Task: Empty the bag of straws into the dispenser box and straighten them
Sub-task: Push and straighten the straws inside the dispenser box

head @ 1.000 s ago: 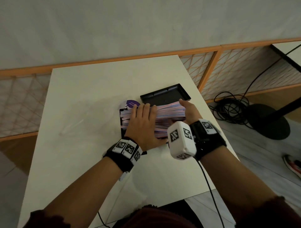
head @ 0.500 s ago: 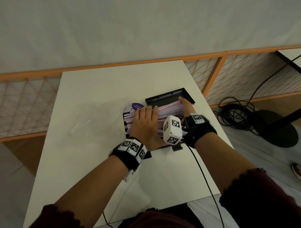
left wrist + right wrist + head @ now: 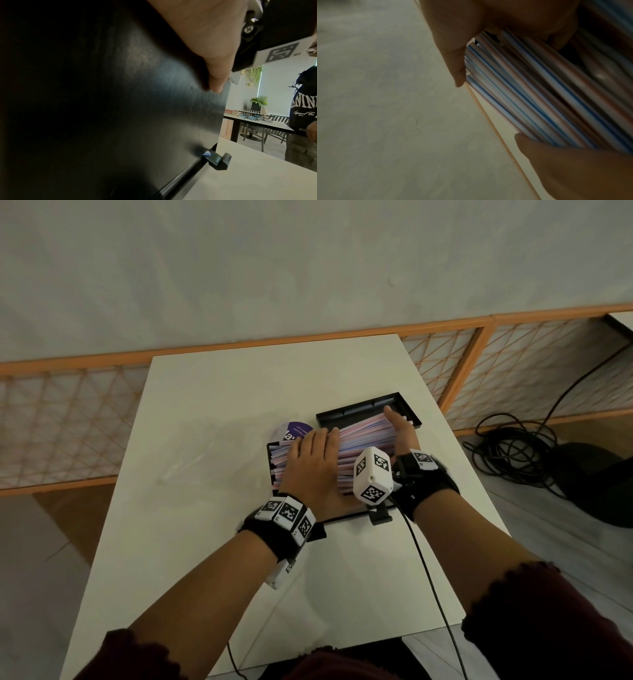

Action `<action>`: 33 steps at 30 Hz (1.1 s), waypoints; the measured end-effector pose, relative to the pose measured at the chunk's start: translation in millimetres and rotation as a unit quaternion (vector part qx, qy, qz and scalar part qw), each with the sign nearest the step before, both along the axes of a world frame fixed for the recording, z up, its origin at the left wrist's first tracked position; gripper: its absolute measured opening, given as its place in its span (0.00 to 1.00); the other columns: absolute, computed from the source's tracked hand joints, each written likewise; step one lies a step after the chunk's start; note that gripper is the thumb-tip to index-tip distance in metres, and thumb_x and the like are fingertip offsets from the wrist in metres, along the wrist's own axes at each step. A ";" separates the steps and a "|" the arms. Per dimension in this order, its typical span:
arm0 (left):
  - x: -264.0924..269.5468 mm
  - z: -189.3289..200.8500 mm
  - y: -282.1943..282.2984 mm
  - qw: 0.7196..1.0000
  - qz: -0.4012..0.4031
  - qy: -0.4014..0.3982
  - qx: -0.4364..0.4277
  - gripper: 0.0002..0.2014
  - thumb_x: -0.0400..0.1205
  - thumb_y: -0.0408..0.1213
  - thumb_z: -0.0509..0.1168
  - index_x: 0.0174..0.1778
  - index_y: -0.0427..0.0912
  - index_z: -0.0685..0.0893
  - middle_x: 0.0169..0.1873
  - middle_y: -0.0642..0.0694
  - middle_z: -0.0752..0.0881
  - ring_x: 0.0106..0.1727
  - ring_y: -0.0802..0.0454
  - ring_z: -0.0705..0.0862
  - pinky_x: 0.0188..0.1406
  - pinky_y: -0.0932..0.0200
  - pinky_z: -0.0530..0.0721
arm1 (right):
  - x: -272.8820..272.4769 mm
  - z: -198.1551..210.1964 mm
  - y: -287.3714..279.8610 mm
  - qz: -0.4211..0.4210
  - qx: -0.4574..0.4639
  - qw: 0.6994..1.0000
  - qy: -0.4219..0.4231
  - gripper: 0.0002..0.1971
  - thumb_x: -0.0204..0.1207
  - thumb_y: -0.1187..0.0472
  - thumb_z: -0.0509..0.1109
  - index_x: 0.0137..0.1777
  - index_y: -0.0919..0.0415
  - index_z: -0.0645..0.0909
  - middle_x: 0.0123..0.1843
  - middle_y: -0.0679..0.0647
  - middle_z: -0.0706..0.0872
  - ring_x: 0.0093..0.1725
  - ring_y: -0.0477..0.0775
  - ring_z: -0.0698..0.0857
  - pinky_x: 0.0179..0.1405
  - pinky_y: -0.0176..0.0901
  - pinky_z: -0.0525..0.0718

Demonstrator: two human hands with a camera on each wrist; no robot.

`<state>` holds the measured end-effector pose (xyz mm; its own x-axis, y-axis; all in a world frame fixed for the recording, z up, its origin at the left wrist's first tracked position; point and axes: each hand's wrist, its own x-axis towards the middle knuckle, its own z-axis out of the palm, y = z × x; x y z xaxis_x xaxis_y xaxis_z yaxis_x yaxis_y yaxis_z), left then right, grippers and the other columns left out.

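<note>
The black dispenser box (image 3: 270, 467) stands open on the white table (image 3: 191, 559), heaped with pink, blue and white straws (image 3: 363, 436). My left hand (image 3: 311, 463) lies flat on top of the heap, fingers straight. In the left wrist view its thumb (image 3: 217, 81) rests against the dispenser box's black front wall (image 3: 120, 108). My right hand (image 3: 399, 429) stands on edge against the straws' right ends, fingers straight. Up close, the straws (image 3: 530, 94) butt against its fingers (image 3: 457, 65), and the thumb (image 3: 547, 151) lies along them.
The black lid (image 3: 366, 409) lies upturned just behind the box. A clear bag with a purple label (image 3: 296, 431) sits left of the lid. The table's right edge is near my right wrist. Coiled cables (image 3: 513, 446) lie on the floor. A person (image 3: 305, 121) stands beyond.
Both hands have stayed on the straws. The right hand has slid a little farther along the straw ends toward the lid, and the head view has shifted.
</note>
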<state>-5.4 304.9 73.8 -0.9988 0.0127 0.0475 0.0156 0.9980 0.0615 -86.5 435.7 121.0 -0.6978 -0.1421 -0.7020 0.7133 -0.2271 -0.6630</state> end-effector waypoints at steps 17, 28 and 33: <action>-6.2 15.4 10.4 0.991 0.024 0.046 0.123 0.52 0.68 0.73 0.38 0.80 0.37 0.61 0.73 0.39 0.73 0.72 0.41 0.72 0.73 0.43 0.68 | -9.9 20.6 21.8 -0.025 0.012 0.999 0.046 0.52 0.36 0.42 0.86 0.67 0.54 0.78 0.64 0.60 0.84 0.60 0.67 0.83 0.60 0.67 0.80; -0.6 -0.8 -0.9 0.996 0.024 0.019 0.083 0.40 0.76 0.69 0.36 0.74 0.45 0.66 0.70 0.44 0.69 0.73 0.43 0.67 0.78 0.40 0.56 | -23.3 23.1 67.8 0.098 0.294 0.943 0.124 0.30 0.76 0.37 0.59 0.58 0.65 0.82 0.57 0.63 0.87 0.52 0.61 0.87 0.39 0.43 0.84; -1.4 -3.4 -1.4 0.996 0.027 0.010 0.081 0.40 0.75 0.68 0.35 0.76 0.46 0.63 0.76 0.45 0.64 0.78 0.45 0.62 0.80 0.39 0.50 | -32.6 9.8 78.6 0.107 0.358 0.905 0.204 0.42 0.66 0.29 0.50 0.67 0.61 0.77 0.66 0.61 0.82 0.65 0.65 0.80 0.68 0.63 0.75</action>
<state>-6.8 303.5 70.4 -0.9966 -0.0497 0.0654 -0.0340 0.9745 0.2218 -119.1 514.3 130.9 -0.9304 0.0847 -0.3567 0.3518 0.4801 -0.8036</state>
